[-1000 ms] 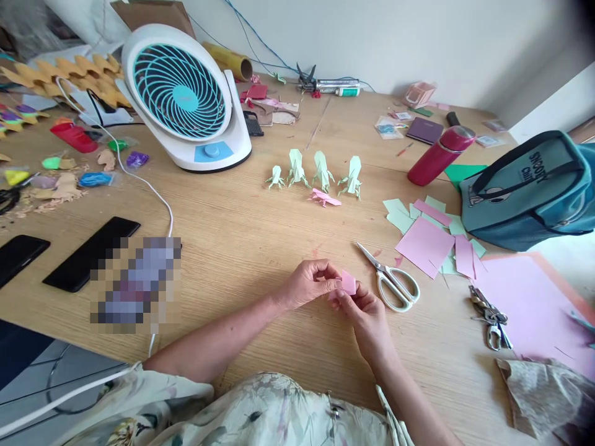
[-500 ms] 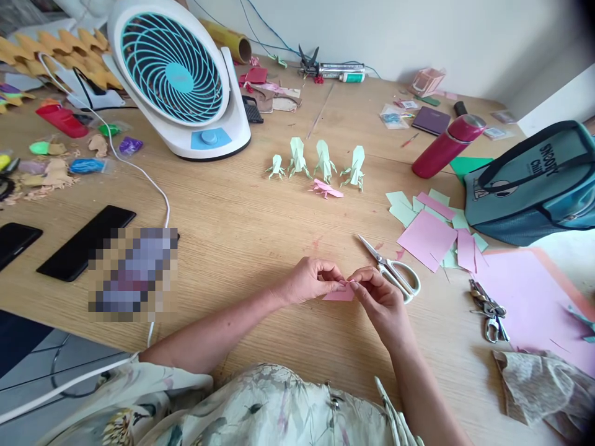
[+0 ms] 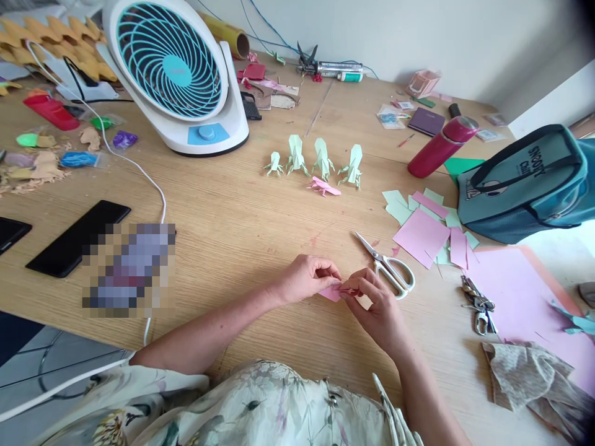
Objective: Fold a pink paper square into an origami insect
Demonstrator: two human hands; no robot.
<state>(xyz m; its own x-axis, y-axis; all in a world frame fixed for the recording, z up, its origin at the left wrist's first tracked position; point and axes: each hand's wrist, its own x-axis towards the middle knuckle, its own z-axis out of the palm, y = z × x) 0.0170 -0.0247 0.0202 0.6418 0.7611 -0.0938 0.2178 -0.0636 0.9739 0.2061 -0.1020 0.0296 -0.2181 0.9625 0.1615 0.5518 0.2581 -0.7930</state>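
Pinching a small pink paper [image 3: 331, 293] between them, left hand [image 3: 304, 280] and right hand [image 3: 377, 310] fingers close on it.

— What is the person wearing?

— A loose, pale cream garment printed with flowers and leaves in muted green, grey and a little yellow. The cloth lies in soft folds at the bottom edge of the view.

— Sleeves?

— Short ones; they end above the elbow, so both forearms are bare. The left hand [image 3: 307, 280] and the right hand [image 3: 377, 308] are bare too, with no gloves.

— Any rings or a watch?

— None can be made out.
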